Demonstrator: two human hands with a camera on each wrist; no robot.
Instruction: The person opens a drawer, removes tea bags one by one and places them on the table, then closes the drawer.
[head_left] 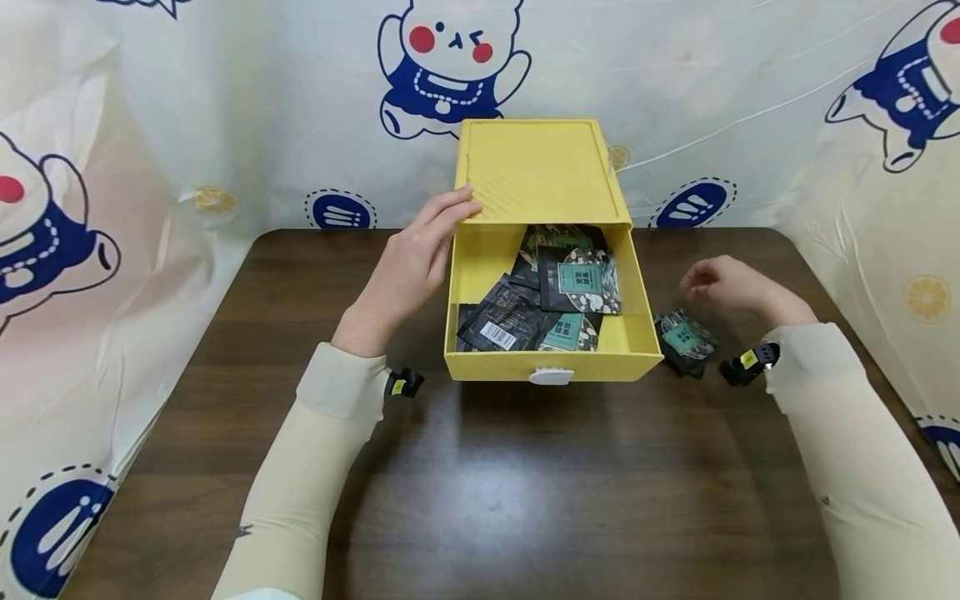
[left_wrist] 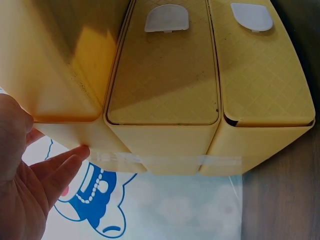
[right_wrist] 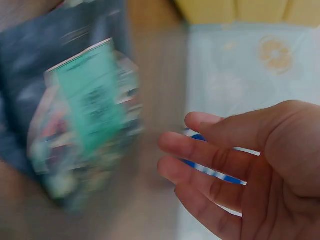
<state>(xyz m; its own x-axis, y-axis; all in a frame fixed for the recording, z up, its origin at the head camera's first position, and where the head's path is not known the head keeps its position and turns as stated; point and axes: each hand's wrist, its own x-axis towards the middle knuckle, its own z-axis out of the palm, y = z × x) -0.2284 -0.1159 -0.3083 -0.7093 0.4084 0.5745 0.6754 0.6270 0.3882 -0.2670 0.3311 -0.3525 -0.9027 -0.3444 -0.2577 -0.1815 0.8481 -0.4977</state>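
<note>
A yellow drawer box (head_left: pixel 536 167) stands on the table with its top drawer (head_left: pixel 487 367) pulled out. Several black sachets (head_left: pixel 517 317) with green labels lie loosely in that drawer. My left hand (head_left: pixel 412 267) touches the box's upper left edge with fairly straight fingers. Seen from the left wrist, the left fingers (left_wrist: pixel 65 167) lie against the box's yellow side. To the right of the drawer, one dark sachet (head_left: pixel 684 343) with a green label lies on the table, blurred in the right wrist view. My right hand (head_left: pixel 738 287) hovers just beyond it, fingers loosely bent and holding nothing.
Two closed drawers (left_wrist: pixel 162 75) with white handles show in the left wrist view. The brown wooden table (head_left: pixel 487 500) runs toward me. A white printed cloth (head_left: pixel 300 100) hangs behind the table and at both sides.
</note>
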